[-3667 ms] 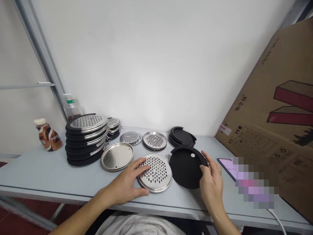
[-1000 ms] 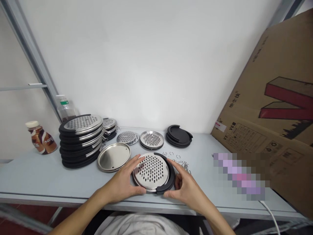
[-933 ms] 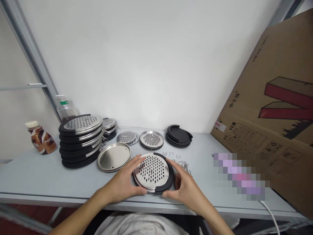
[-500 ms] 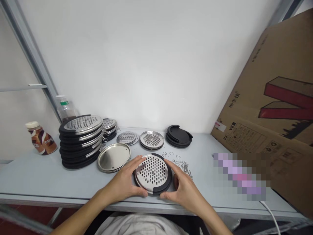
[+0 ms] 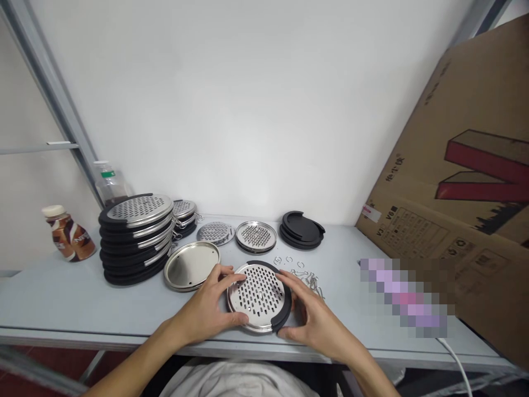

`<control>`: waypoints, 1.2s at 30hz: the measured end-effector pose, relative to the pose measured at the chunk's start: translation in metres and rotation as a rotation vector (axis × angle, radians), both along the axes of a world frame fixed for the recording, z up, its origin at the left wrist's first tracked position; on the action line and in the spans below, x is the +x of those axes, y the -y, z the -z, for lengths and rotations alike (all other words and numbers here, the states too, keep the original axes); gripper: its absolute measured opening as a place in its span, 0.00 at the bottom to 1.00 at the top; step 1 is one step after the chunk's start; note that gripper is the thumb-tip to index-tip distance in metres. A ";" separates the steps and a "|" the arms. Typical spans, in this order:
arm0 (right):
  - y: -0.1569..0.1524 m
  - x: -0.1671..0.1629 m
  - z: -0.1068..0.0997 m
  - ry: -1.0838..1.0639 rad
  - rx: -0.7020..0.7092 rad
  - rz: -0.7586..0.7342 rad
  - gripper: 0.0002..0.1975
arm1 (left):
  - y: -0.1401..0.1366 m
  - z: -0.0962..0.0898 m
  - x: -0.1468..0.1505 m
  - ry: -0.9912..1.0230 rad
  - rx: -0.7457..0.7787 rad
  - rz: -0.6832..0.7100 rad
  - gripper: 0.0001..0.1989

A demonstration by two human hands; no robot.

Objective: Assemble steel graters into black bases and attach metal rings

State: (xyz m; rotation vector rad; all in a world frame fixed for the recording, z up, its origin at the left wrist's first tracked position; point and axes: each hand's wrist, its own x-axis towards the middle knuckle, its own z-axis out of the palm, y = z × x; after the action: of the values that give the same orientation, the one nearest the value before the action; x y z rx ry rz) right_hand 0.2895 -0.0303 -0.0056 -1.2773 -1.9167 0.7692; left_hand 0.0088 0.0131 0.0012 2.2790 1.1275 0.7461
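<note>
A round metal grater (image 5: 259, 295) with a black band around its right side lies on the table near the front edge. My left hand (image 5: 215, 306) grips its left side, thumb at the lower rim and a finger over the top surface. The black band is held from the right by my right hand (image 5: 312, 311), with the thumb near the bottom edge. Left of the grater sit shallow metal discs (image 5: 192, 266). Behind it are a round perforated metal plate (image 5: 215, 233) and a toothed grater plate in a metal ring (image 5: 256, 236).
A tall stack of black-rimmed graters (image 5: 138, 237) stands at left, a smaller stack (image 5: 184, 212) behind it. Black round holders (image 5: 302, 229) lie at the back. Small rings and clips (image 5: 309, 280) are scattered right of centre. Bottle (image 5: 70, 234) at far left; cardboard box (image 5: 467, 193) at right.
The grater has turned slightly between my hands, its black band shifting clockwise toward the right. My left fingers have moved a little on the rim; the other things stay put.
</note>
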 end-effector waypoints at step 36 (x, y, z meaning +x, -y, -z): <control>-0.006 -0.010 0.017 -0.420 -0.218 0.015 0.36 | -0.010 0.011 -0.006 0.359 -0.075 -0.028 0.20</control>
State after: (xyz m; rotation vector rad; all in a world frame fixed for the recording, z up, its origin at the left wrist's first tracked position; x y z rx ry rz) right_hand 0.2790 -0.0245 -0.0229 -1.1435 -1.5154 1.1619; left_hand 0.0027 0.0233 -0.0095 1.9687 1.0002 1.0542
